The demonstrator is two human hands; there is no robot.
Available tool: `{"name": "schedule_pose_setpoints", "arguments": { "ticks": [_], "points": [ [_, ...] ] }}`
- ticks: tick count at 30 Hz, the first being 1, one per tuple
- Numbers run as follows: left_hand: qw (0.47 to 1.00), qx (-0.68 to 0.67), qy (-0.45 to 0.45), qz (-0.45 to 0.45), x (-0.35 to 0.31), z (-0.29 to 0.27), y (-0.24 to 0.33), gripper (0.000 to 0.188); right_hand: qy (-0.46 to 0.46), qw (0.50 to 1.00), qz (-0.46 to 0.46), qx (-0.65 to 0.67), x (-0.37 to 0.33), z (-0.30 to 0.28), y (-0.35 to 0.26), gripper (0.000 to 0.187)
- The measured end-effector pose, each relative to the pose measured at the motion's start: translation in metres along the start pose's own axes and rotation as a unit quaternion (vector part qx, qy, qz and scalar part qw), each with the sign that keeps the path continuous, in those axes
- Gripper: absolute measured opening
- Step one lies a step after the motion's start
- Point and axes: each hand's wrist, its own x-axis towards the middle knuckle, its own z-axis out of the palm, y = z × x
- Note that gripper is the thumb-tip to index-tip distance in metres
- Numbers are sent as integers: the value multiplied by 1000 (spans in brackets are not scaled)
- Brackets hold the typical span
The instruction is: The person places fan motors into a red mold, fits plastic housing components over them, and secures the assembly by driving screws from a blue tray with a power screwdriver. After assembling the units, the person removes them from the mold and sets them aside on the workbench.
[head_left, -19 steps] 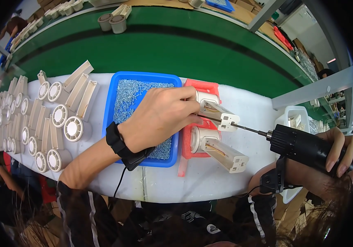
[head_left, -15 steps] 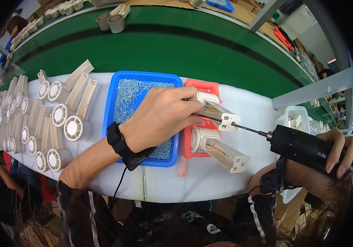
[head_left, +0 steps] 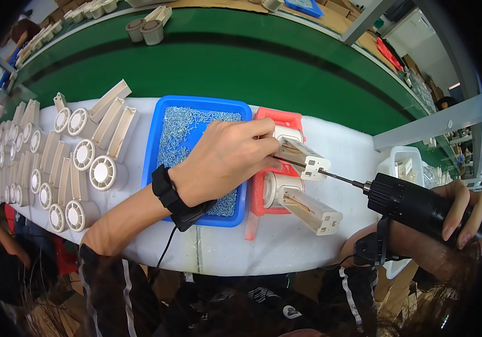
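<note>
My right hand (head_left: 461,216) is wrapped round a black electric screwdriver (head_left: 401,201) lying nearly level. Its long bit (head_left: 342,178) runs through the end plate of the far white plastic housing (head_left: 313,164) and reaches my left fingertips. My left hand (head_left: 235,154) is closed in a pinch at that housing's round end; what the fingertips hold is hidden. A second white housing (head_left: 314,212) with thin wires inside its arm sits nearer me. Both housings rest in a red holder (head_left: 259,194).
A blue tray (head_left: 146,163) of small screws stands under my left forearm. Many similar white housings (head_left: 103,173) are lined up at the left. Beyond the white work surface (head_left: 286,253) runs a green conveyor (head_left: 224,62). A white bin (head_left: 403,154) and a metal post (head_left: 432,123) are at the right.
My hands and the screwdriver keep nearly the same pose. The view has shifted slightly. On the green conveyor, the pair of housings has moved a little to the left.
</note>
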Motion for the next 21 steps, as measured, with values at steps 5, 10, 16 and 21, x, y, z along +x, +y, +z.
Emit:
{"name": "schedule_pose_setpoints", "arguments": {
  "ticks": [5, 10, 16, 21],
  "points": [
    [1000, -5, 1, 12, 0, 1, 0, 24, 6, 1000, 2, 29, -1, -10, -2, 13],
    [999, -40, 8, -16, 4, -1, 2, 29, -8, 1000, -19, 4, -3, -6, -12, 22],
    [998, -42, -9, -34, -1, 12, -7, 53, -23, 999, -41, -22, -7, 1, -21, 34],
    [996, -61, -48, -39, -3, 14, -8, 50, -39, 996, -30, -69, -6, 9, -18, 46]
  ]
}}
